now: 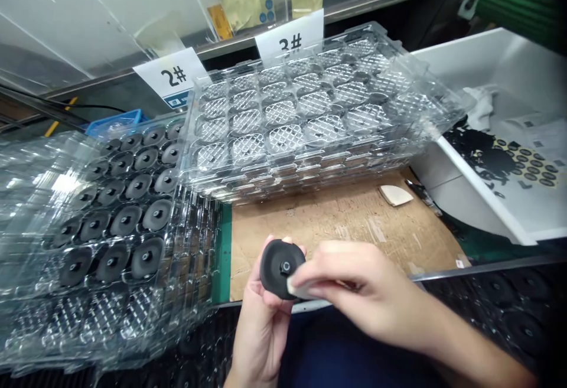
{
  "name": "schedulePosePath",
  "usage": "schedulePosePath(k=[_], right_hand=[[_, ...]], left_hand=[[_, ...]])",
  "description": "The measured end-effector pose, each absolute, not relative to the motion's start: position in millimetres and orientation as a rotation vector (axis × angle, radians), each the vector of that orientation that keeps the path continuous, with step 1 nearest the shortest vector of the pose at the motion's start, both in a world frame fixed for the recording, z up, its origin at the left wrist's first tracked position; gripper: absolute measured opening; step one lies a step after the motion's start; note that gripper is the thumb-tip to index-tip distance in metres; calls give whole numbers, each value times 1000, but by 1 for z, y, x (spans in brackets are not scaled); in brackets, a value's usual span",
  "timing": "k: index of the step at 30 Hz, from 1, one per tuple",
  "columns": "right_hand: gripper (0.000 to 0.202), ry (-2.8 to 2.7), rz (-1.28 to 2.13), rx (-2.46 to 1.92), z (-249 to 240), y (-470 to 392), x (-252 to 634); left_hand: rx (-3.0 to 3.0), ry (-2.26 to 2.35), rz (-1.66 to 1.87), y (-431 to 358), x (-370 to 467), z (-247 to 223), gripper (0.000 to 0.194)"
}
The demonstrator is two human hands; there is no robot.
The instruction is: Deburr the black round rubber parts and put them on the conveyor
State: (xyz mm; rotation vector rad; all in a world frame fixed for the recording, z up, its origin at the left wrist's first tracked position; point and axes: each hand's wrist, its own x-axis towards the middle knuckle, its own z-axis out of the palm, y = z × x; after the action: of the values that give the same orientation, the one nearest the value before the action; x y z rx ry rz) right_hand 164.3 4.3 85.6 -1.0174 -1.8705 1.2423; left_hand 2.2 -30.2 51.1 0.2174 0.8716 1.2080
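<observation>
My left hand point(266, 317) grips a black round dished part point(275, 270) with a small raised stub in its middle. The part faces up, above the front edge of the cardboard. At its right rim is my right hand point(354, 287), fingers pinched around a pale, flat pad-like piece point(305, 291). Blur and the fingers hide most of that piece, so its exact kind is unclear. To the left, a clear plastic tray point(153, 293) holds several similar black parts point(148, 258) in its pockets.
A stack of clear trays point(283, 137) stands behind the cardboard point(336, 217). On the cardboard lies a cream wedge-shaped pad point(396, 195). At right, a white bin point(482, 193) contains black scraps and a sheet with ring-shaped marks. A green ribbed hose point(522, 1) hangs upper right.
</observation>
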Motion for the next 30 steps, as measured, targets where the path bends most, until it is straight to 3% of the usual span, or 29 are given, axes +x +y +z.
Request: schedulePosePath(k=[6,10,15,19,23,28,30], right_hand=[[21,-1625,1218,-1629,5,-19,194],[21,-1669,1212,-1662,-25,-19,194],[24,-1643,1127,-1502,41,-2,173],[26,-1788,1000,-1027,97,0,149],[19,-2067,1170,-985,107,4,139],[25,-1908,913,-1035,100,5,134],[24,-1957,1073,-972,103,-1,141]], left_hand=[[140,875,1208,-24,-2,50,49],[123,855,1184,-24,-1,50,48],[180,839,1185,-28,3,51,46],[165,825,1125,-34,2,45,46],[156,902,1114,-36,0,41,47],[218,899,1044,-36,2,47,47],[188,907,1022,-36,-1,48,47]])
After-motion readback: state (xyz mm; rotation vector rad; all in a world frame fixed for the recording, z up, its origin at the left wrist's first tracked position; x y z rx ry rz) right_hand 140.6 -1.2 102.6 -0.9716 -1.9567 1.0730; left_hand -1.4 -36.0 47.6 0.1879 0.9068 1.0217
